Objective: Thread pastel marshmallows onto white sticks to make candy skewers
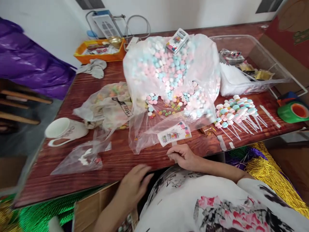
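Note:
My left hand point(135, 185) hovers at the front table edge, fingers stretched and slightly apart, nothing in them. Resting on the edge, my right hand point(183, 157) has curled fingers pressed together; whatever they might hold is hidden. Just beyond it lies a white printed card point(174, 133) with colourful pictures. Behind that, a large clear plastic bag point(135, 64) spills pink, blue and white candies point(173, 69). Small coloured rings point(166, 112) lie at its mouth. To the right, several candy skewers point(238, 112) on white sticks lie in a pile.
A white mug point(65, 130) lies on its side at left, near a tied bag of rings point(108, 103) and a flat clear bag point(79, 161). An orange tray point(98, 56) stands behind. At right are a clear plastic bin point(256, 84) and green tape roll point(293, 111).

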The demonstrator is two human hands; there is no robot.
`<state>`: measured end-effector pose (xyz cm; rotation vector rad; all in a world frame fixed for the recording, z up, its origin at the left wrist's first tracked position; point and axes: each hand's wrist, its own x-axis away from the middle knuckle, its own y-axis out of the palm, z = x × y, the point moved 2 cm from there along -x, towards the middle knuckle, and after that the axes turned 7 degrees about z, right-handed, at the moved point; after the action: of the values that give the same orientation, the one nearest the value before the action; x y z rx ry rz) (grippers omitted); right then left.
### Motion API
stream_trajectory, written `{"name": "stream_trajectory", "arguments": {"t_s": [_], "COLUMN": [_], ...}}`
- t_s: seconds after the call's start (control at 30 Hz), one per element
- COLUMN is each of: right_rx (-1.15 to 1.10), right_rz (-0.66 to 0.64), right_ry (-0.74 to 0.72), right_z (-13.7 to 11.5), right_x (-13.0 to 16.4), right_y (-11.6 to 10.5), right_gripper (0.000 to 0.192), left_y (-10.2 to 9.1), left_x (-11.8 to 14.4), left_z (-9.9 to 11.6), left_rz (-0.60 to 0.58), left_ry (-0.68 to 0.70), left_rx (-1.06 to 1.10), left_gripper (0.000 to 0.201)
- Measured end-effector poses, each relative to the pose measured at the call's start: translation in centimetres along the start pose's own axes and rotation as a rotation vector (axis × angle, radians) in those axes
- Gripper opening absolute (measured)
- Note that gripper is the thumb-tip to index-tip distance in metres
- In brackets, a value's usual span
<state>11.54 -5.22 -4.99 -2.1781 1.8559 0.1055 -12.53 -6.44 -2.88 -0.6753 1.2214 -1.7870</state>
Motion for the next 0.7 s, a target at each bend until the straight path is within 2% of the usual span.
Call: {"name": "stream_trajectory", "arguments": {"t_s": [0.1, 0.17, 0.2, 0.27, 0.33, 0.4, 0.47, 0.6, 0.7], "right_rx": [0.118, 0.289, 0.398, 0.661, 0.924, 1.129, 1.3, 1.55, 1.622], "right_rz": [0.295, 0.479, 0.575, 0.713, 0.76, 0.746, 0.648, 0.355, 0.249], "right_ry": [-0.113, -0.156, -0.164, -0.156, -0.105, 0.009, 0.125, 0.359, 0.509], "right_z": [-0.8, -1.3, -1.5, -1.9, -2.0, -2.1, -2.2, -2.1, -1.3], "right_x": [0.4, 1.3, 2.1, 4.1, 6.1, 7.2, 7.2, 5.2, 4.2], "right_y": [-3.3, -7.1, -9.5, -14.5, -19.1, -22.4, -24.1, -23.9, -23.5], "right_gripper": [0.018, 0.018, 0.018, 0.016, 0.017, 0.021, 0.025, 0.031, 0.032], "left_y": [4.3, 5.9, 6.4, 6.8, 6.9, 7.1, 7.2, 6.6, 5.8], "left_x": [-8.1, -12.2, -13.6, -15.1, -15.6, -15.6, -15.6, -15.5, -15.5], "left_z": [6.2, 9.2, 10.1, 10.5, 9.7, 8.7, 7.9, 8.1, 8.7], "left_rz": [-0.002, 0.016, 0.024, 0.034, 0.041, 0.05, 0.059, 0.077, 0.015], "left_ry": [0.287, 0.324, 0.345, 0.385, 0.432, 0.452, 0.446, 0.376, 0.321], "left_rx": [-0.177, -0.364, -0.431, -0.514, -0.528, -0.495, -0.434, -0.331, -0.319], "left_gripper": [0.029, 0.03, 0.031, 0.032, 0.033, 0.034, 0.033, 0.028, 0.026]}}
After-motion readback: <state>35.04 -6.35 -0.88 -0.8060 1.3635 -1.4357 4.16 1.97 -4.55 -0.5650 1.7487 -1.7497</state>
